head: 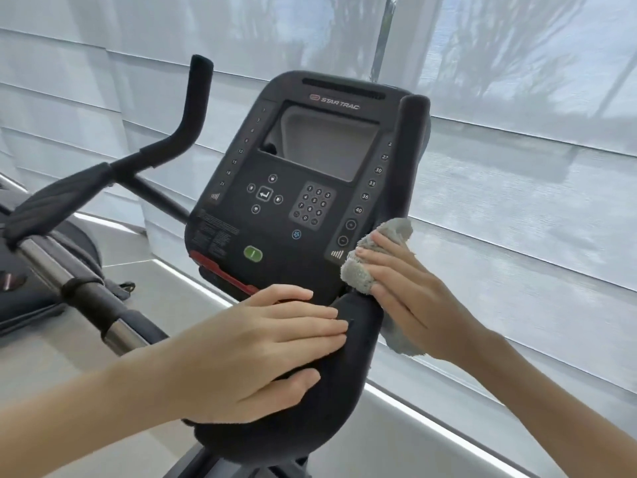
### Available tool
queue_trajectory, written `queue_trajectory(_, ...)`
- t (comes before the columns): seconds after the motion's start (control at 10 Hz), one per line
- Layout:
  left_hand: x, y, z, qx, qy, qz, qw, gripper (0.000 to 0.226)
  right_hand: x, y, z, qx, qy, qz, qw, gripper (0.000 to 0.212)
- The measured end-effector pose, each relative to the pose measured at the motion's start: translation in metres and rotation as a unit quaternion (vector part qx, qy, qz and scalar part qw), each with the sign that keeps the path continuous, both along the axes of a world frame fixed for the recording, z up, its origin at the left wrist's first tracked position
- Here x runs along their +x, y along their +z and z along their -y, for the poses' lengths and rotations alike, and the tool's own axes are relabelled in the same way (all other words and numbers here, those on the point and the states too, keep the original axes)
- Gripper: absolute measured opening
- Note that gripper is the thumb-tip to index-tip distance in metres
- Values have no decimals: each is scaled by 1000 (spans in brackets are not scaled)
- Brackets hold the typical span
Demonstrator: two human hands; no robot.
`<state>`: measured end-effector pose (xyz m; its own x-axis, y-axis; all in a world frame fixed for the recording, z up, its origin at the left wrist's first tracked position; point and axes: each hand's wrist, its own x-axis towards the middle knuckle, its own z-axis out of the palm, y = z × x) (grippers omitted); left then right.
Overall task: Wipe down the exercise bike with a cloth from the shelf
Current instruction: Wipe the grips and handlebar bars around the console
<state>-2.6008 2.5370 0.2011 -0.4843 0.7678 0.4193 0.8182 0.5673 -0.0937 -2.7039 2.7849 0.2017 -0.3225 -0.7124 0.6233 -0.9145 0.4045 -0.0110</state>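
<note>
The exercise bike's black console (293, 188) with screen and keypad faces me at centre. Its padded right handlebar (355, 339) curves up past the console's right side to an upright grip (412, 132). My left hand (255, 346) lies across the lower padded bend, fingers straight on top and thumb below. My right hand (410, 288) holds a grey cloth (368, 263) wrapped round the handlebar just right of the console's lower corner. The left handlebar (165, 150) rises at left.
White window blinds (517, 201) fill the background close behind the bike. Another machine with a chrome bar and black grip (86, 291) stands at lower left on the grey floor. A bright strip runs along the floor under the blinds.
</note>
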Motion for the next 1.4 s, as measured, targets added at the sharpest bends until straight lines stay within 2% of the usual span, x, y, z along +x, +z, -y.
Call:
queue_trajectory(0.1, -4, 2, 2, -5, -3, 4, 1000, 39, -14, 13, -4, 75, 8, -59, 995, 32)
queue_trajectory(0.3, -7, 3, 4, -9, -9, 7, 1000, 40, -62, 48, -6, 118, -70, -128, 982, 38)
queue_trajectory(0.4, -7, 3, 4, -6, -9, 7, 1000, 40, -59, 46, -5, 96, -80, -109, 986, 38)
queue_trajectory(0.5, -7, 3, 4, 5, -11, 9, 1000, 40, -37, 32, 2, 58, -70, -42, 995, 40)
queue_trajectory(0.6, -8, 3, 4, 12, -18, 6, 1000, 39, -15, 24, 8, 78, -41, -25, 996, 37)
queue_trajectory(0.7, -8, 3, 3, 16, -18, 10, 1000, 40, -10, 25, 8, 142, 6, -76, 987, 33)
queue_trajectory(0.8, -8, 3, 4, 17, -17, 11, 1000, 40, -36, 44, 6, 175, -31, -98, 979, 35)
queue_trajectory(0.9, -7, 2, 3, 16, -14, 11, 1000, 41, -55, 57, 6, 159, -69, -111, 979, 40)
queue_trajectory(1.1, -6, 2, 2, 21, -12, 4, 1000, 40, -29, 37, 9, 95, -20, -11, 995, 52)
queue_trajectory(1.2, -6, 2, 2, 20, -11, 1, 1000, 41, -24, 57, 9, 77, 5, -58, 995, 40)
queue_trajectory(1.3, -6, 3, 2, 17, -8, 2, 1000, 41, -39, 99, 9, 41, -5, -213, 976, 31)
queue_trajectory(1.4, -8, 5, 1, 19, -13, -4, 1000, 40, -70, 138, 10, 71, -41, -342, 936, 29)
